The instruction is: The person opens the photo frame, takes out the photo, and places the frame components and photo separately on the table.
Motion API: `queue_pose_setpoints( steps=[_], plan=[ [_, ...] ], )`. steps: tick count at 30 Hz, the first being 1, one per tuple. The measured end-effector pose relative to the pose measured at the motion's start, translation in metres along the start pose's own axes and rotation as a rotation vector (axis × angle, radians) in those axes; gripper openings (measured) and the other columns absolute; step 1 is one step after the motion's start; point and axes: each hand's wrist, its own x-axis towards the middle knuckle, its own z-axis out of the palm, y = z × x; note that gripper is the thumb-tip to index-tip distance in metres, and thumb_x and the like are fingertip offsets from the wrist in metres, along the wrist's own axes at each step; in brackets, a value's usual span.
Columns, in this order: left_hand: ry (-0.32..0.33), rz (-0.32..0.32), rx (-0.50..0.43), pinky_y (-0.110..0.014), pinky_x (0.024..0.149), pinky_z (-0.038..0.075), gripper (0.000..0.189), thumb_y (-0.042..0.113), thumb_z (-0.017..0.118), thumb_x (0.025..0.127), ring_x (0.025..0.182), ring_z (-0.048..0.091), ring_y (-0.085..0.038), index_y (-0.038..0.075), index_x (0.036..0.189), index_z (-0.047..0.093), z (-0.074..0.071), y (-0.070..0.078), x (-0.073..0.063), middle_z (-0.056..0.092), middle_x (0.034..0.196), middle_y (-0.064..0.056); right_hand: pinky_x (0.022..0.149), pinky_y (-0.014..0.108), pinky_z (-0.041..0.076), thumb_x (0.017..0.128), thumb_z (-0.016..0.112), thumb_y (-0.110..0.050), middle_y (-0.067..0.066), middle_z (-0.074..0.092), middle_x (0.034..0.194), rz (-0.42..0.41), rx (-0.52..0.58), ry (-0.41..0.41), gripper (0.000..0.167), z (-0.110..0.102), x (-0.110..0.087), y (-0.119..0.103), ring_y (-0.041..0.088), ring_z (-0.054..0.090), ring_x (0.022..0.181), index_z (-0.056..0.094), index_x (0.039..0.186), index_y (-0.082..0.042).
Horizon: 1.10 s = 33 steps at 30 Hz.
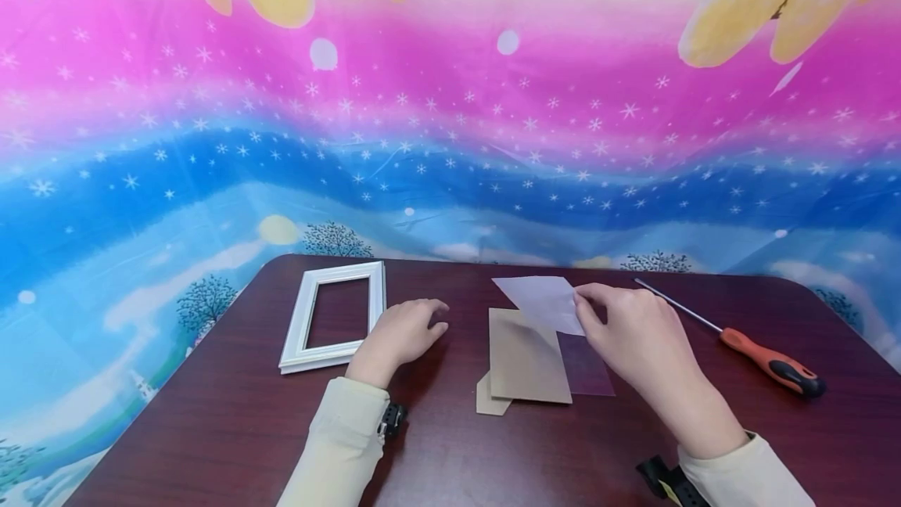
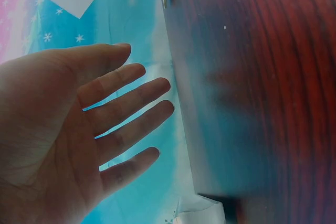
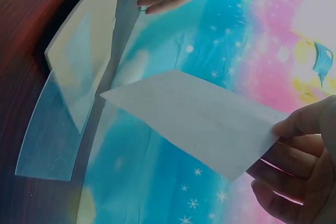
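Observation:
My right hand (image 1: 644,335) pinches a white sheet of paper (image 1: 542,300) by its right edge, and the sheet (image 3: 194,119) is lifted above the table. Beneath it lies a brown backing board (image 1: 528,366), partly overlapping a clear plastic sheet (image 1: 591,370). A smaller tan piece (image 1: 493,399) sticks out from under the board's lower left corner. My left hand (image 1: 397,335) is over the table beside a white picture frame (image 1: 306,319), its fingers relaxed and holding nothing. In the left wrist view the left hand's fingers (image 2: 131,100) are spread.
A screwdriver (image 1: 763,358) with an orange and black handle lies on the right of the dark wooden table (image 1: 436,444). Behind the table hangs a colourful printed cloth (image 1: 450,139) with snowflakes.

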Motion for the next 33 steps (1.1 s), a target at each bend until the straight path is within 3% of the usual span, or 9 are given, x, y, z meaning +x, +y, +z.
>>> queue_pose_setpoints(
  steps=[6,14,24,33],
  plan=[
    [0.000,-0.005,0.001,-0.046,0.099,0.047,0.032,0.024,0.063,0.098,0.119,0.060,-0.028,0.011,0.127,0.067,0.001,-0.001,-0.001,0.066,0.126,-0.008,0.039,0.032,0.036,0.084,0.071,-0.011,0.006,0.073,0.075,-0.030,-0.100,-0.054,0.013,0.008,-0.002,0.002,0.012,0.048,0.047,0.080,0.093,-0.010],
    [0.005,-0.002,-0.006,-0.046,0.099,0.047,0.032,0.023,0.063,0.098,0.119,0.060,-0.029,0.010,0.127,0.067,-0.001,-0.001,-0.001,0.066,0.126,-0.009,0.042,0.035,0.041,0.084,0.073,-0.011,-0.001,0.072,0.073,-0.036,-0.154,-0.159,0.012,0.013,-0.003,-0.002,0.016,0.057,0.052,0.080,0.092,-0.016],
    [0.006,0.004,0.001,-0.047,0.099,0.047,0.032,0.023,0.063,0.098,0.119,0.060,-0.029,0.010,0.127,0.067,-0.002,0.000,0.000,0.066,0.126,-0.009,0.041,0.037,0.037,0.086,0.071,-0.012,-0.008,0.046,0.050,-0.059,-0.194,-0.274,0.013,0.019,-0.006,-0.002,0.012,0.041,0.046,0.074,0.076,-0.020],
    [0.002,0.003,0.009,-0.046,0.098,0.047,0.032,0.024,0.063,0.099,0.118,0.060,-0.028,0.011,0.127,0.066,-0.001,-0.001,0.001,0.066,0.125,-0.008,0.042,0.038,0.040,0.085,0.075,-0.018,-0.003,0.056,0.055,-0.099,-0.202,-0.342,0.007,0.029,-0.011,-0.009,0.015,0.046,0.045,0.078,0.079,-0.019]
  ],
)
